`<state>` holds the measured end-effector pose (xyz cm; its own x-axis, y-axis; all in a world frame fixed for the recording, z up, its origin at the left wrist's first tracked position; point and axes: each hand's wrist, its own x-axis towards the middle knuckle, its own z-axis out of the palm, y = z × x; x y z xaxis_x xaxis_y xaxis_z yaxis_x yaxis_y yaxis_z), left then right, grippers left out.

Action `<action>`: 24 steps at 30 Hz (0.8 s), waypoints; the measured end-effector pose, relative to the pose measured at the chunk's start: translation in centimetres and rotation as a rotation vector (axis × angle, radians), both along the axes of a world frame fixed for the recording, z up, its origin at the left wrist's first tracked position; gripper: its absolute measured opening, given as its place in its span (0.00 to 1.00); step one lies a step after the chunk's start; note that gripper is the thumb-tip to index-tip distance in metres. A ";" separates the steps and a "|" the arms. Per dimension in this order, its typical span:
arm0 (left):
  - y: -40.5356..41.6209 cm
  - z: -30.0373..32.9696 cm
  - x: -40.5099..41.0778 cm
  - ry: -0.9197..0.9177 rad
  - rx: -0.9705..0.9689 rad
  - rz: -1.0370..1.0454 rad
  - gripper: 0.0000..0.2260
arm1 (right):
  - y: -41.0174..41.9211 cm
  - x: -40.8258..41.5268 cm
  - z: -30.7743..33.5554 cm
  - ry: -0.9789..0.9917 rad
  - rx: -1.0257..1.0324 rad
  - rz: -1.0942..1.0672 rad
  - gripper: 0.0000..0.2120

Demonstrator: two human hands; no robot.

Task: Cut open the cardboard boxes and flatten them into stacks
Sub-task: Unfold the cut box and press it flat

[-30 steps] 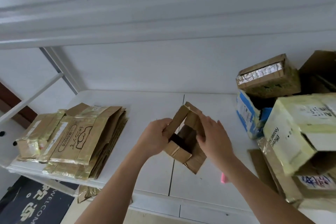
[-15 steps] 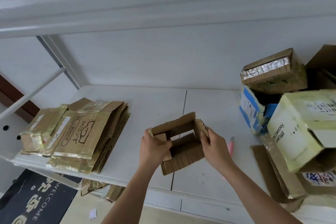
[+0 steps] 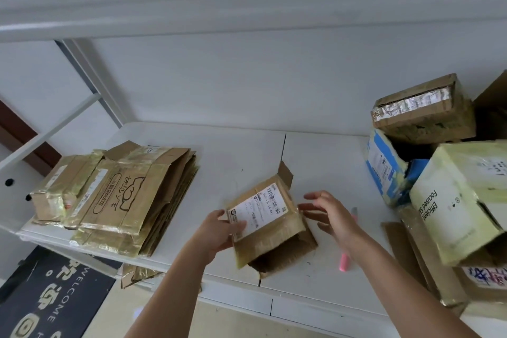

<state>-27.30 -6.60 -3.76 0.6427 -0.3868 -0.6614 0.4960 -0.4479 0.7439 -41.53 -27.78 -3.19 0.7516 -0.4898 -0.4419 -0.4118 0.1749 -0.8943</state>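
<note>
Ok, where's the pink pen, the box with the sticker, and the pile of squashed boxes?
pink pen (image 3: 343,263): head view, on its lower pink end.
box with the sticker (image 3: 258,211): head view, on the white sticker.
pile of squashed boxes (image 3: 123,195): head view, on the top sheet's drawing.

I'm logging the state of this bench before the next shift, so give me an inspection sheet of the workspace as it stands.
Surface: white table, seam down the middle, faint scuff marks.
Job's things: small cardboard box with a shipping label, pressed nearly flat; stack of flattened boxes at the left; unflattened boxes piled at the right.
Clutter: pink cutter partly hidden behind the right arm; cardboard scraps below the table edge.
Grippers: left hand grips the box's left edge; right hand open beside its right edge; contact unclear.
Cables: nothing seen.
Surroundings: white wall, welcome mat on the floor.
</note>
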 end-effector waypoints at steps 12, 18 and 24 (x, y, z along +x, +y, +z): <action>-1.6 2.4 -0.3 -0.401 -0.334 0.194 0.12 | -1.4 0.7 2.7 -0.164 -0.135 0.063 0.21; -1.7 0.8 -1.0 -0.367 -0.191 -0.015 0.15 | -0.7 -0.1 -0.2 -0.129 -0.275 0.164 0.20; -2.3 -0.1 -1.5 -0.516 -0.123 0.048 0.17 | -0.3 -0.6 -1.8 -0.195 -0.304 0.172 0.28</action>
<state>-28.79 -8.93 -3.88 0.8914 -0.4038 -0.2059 0.0690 -0.3282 0.9421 -42.17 -28.03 -5.01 0.8896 -0.4357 -0.1371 -0.2293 -0.1664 -0.9590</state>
